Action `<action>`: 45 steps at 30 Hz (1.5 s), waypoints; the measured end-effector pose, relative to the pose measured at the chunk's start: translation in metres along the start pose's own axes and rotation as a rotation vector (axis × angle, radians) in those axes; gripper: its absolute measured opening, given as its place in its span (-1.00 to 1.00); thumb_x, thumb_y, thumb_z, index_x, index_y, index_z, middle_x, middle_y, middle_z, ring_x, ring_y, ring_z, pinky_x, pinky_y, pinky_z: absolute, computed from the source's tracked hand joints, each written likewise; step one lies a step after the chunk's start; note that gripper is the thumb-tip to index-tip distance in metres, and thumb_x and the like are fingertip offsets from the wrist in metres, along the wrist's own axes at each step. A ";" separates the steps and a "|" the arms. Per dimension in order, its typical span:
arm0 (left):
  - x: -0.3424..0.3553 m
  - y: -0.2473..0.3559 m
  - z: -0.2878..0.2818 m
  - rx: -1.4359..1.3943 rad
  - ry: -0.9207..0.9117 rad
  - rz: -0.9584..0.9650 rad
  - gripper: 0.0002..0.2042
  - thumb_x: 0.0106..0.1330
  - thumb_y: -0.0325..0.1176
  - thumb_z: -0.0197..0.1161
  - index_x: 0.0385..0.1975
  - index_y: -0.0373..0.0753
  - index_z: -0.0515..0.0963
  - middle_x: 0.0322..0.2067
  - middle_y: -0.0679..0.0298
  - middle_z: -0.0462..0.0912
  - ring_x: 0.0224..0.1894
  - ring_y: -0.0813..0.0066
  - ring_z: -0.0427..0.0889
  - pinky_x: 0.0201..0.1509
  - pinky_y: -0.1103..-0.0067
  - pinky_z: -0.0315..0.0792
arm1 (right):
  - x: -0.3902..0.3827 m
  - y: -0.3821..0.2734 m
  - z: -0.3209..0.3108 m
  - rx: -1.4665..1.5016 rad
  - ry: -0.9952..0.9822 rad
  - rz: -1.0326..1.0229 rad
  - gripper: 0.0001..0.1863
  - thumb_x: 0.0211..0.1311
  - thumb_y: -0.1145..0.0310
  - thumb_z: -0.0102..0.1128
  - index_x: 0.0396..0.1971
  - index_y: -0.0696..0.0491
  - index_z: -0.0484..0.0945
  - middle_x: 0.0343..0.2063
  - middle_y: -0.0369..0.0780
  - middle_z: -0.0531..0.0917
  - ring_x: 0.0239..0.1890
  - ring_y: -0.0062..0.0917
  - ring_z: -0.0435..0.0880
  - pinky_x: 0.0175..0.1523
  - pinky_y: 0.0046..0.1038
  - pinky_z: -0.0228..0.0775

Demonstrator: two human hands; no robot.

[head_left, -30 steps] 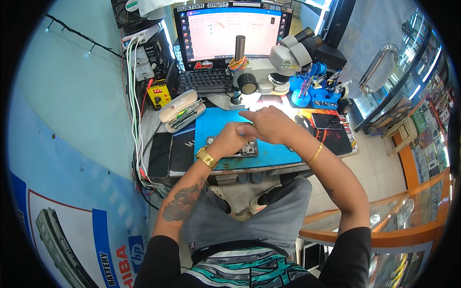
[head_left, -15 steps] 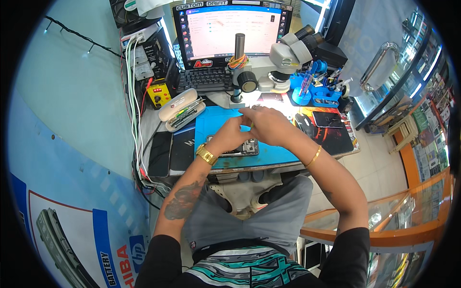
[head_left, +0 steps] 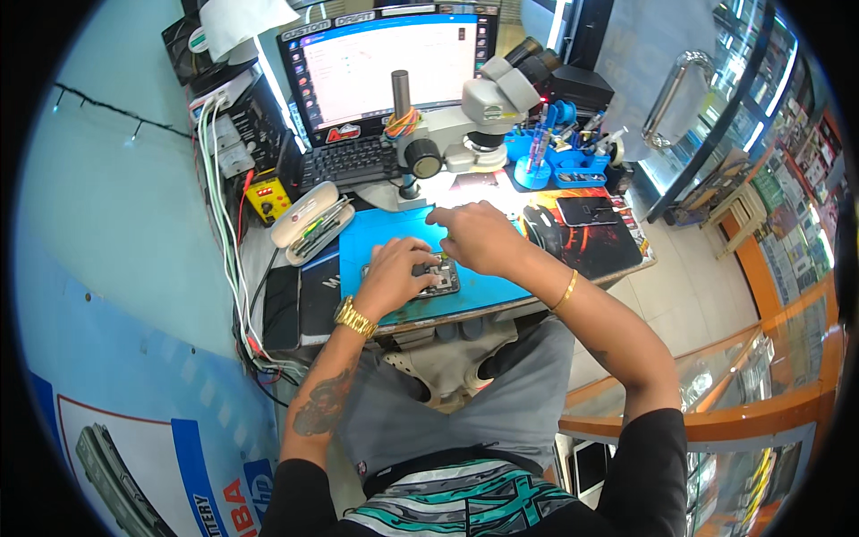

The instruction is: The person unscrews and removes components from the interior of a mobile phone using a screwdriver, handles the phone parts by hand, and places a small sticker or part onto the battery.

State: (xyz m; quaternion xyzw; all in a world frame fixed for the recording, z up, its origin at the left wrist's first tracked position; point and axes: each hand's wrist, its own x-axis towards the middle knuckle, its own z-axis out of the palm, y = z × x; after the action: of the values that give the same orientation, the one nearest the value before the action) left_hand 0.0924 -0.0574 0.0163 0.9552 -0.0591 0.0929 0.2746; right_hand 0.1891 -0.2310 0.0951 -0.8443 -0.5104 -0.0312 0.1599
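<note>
An opened phone [head_left: 445, 284] lies on the blue mat [head_left: 380, 225] with its inner parts showing. Over its left half is my left hand [head_left: 394, 271], fingers curved across the phone and thumb on its near side; the hand hides that half. My right hand [head_left: 480, 236] hovers above the phone's right end, with its fingers closed. A small yellow-green bit [head_left: 445, 255] shows just below these fingers, too small to name. Left of the mat, an open case [head_left: 309, 228] holds several slim tools.
A microscope [head_left: 488, 107] stands behind the mat, before the monitor [head_left: 394, 67] and keyboard [head_left: 349, 161]. To the right are a blue tool holder [head_left: 580, 170], a black mouse [head_left: 542, 228] and another phone [head_left: 588, 212]. Cables [head_left: 217, 215] hang along the left.
My hands have drawn apart. The left came down onto the phone, while the right stays raised over its right side. The whole view has shifted slightly.
</note>
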 end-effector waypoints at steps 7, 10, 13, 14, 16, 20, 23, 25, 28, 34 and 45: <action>0.000 -0.004 0.005 -0.086 0.072 -0.010 -0.74 0.17 -0.14 0.45 -0.21 -0.10 0.75 -0.04 0.38 0.66 0.06 0.34 0.53 0.19 0.39 0.21 | -0.014 0.006 -0.010 0.166 0.188 0.094 -0.60 0.05 0.38 0.31 -0.05 0.08 0.61 -0.42 -0.04 0.73 -0.31 -0.11 0.71 -0.04 -0.15 0.51; 0.001 0.000 0.003 -0.055 0.011 -0.072 -0.72 0.14 -0.14 0.47 -0.20 -0.10 0.75 -0.04 0.40 0.66 0.09 0.36 0.52 0.19 0.37 0.21 | -0.018 0.015 -0.004 0.153 0.195 0.138 -0.58 0.03 0.37 0.34 -0.03 0.07 0.61 -0.41 -0.01 0.72 -0.41 -0.10 0.69 -0.12 -0.19 0.54; -0.001 -0.001 0.002 0.001 0.054 -0.028 -0.60 0.09 -0.09 0.50 -0.10 -0.12 0.71 -0.02 0.36 0.64 0.12 0.34 0.50 0.19 0.35 0.21 | -0.022 0.024 -0.001 0.352 0.142 0.204 -0.63 0.04 0.37 0.33 -0.10 0.13 0.63 -0.42 -0.08 0.75 -0.33 -0.21 0.73 -0.12 -0.24 0.56; -0.003 -0.003 0.001 0.003 0.099 -0.001 -0.51 0.04 -0.04 0.52 -0.04 -0.12 0.68 0.02 0.33 0.63 0.13 0.31 0.49 0.20 0.34 0.20 | -0.026 0.030 0.004 0.352 0.143 0.203 -0.63 0.04 0.37 0.33 -0.10 0.13 0.63 -0.42 -0.08 0.75 -0.33 -0.21 0.73 -0.12 -0.24 0.56; -0.010 -0.006 -0.001 -0.002 0.151 0.032 -0.41 -0.01 0.02 0.53 0.02 -0.13 0.65 0.05 0.31 0.62 0.14 0.28 0.48 0.20 0.33 0.19 | -0.038 0.045 0.020 0.975 0.005 0.524 -0.69 0.13 0.36 0.35 -0.13 0.13 0.63 -0.46 -0.18 0.75 -0.44 -0.51 0.73 -0.37 -0.45 0.54; -0.022 -0.011 -0.009 0.016 0.048 -0.040 -0.27 -0.11 0.10 0.56 0.10 -0.14 0.59 0.11 0.21 0.58 0.20 0.23 0.47 0.26 0.30 0.20 | -0.068 0.053 0.049 1.182 -0.083 0.709 -0.78 0.22 0.40 0.34 -0.17 0.15 0.61 -0.43 -0.25 0.73 -0.48 -0.71 0.68 -0.53 -0.65 0.42; -0.024 -0.013 -0.011 -0.002 0.042 -0.046 -0.25 -0.12 0.12 0.56 0.09 -0.16 0.59 0.11 0.19 0.58 0.19 0.20 0.48 0.24 0.29 0.22 | -0.075 0.053 0.059 1.365 0.014 0.718 -0.82 0.23 0.48 0.34 -0.20 0.17 0.60 -0.38 -0.22 0.73 -0.47 -0.68 0.70 -0.54 -0.66 0.42; -0.025 -0.014 -0.012 0.004 0.050 -0.014 -0.25 -0.12 0.12 0.56 0.09 -0.18 0.59 0.10 0.20 0.59 0.18 0.21 0.49 0.23 0.29 0.22 | -0.075 0.049 0.054 1.334 -0.011 0.770 -0.84 0.23 0.52 0.33 -0.21 0.19 0.59 -0.34 -0.22 0.72 -0.46 -0.66 0.71 -0.52 -0.67 0.46; -0.025 -0.012 -0.016 -0.009 0.004 -0.055 -0.23 -0.12 0.09 0.57 0.13 -0.20 0.57 0.14 0.20 0.57 0.22 0.23 0.47 0.27 0.31 0.19 | -0.072 0.048 0.059 1.364 0.016 0.740 -0.85 0.23 0.53 0.32 -0.22 0.20 0.60 -0.34 -0.22 0.71 -0.41 -0.62 0.73 -0.46 -0.65 0.51; -0.025 -0.013 -0.013 -0.019 0.021 -0.043 -0.23 -0.10 0.09 0.56 0.12 -0.23 0.57 0.13 0.18 0.59 0.22 0.25 0.47 0.27 0.34 0.16 | -0.073 0.054 0.052 1.295 0.081 0.663 -0.83 0.18 0.57 0.33 -0.22 0.21 0.65 -0.34 -0.22 0.71 -0.37 -0.59 0.73 -0.40 -0.62 0.54; -0.031 -0.017 -0.009 -0.042 0.071 -0.046 -0.29 -0.02 0.10 0.52 0.09 -0.23 0.58 0.13 0.20 0.59 0.20 0.29 0.47 0.29 0.35 0.08 | -0.074 0.040 0.021 0.488 0.337 0.439 -0.82 0.22 0.40 0.34 -0.24 0.17 0.69 -0.47 -0.16 0.71 -0.56 -0.53 0.63 -0.42 -0.46 0.43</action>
State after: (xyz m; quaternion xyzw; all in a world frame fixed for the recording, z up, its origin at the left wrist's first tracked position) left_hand 0.0640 -0.0363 0.0091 0.9464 -0.0292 0.1193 0.2986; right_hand 0.1863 -0.3042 0.0496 -0.8538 -0.2759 -0.0122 0.4413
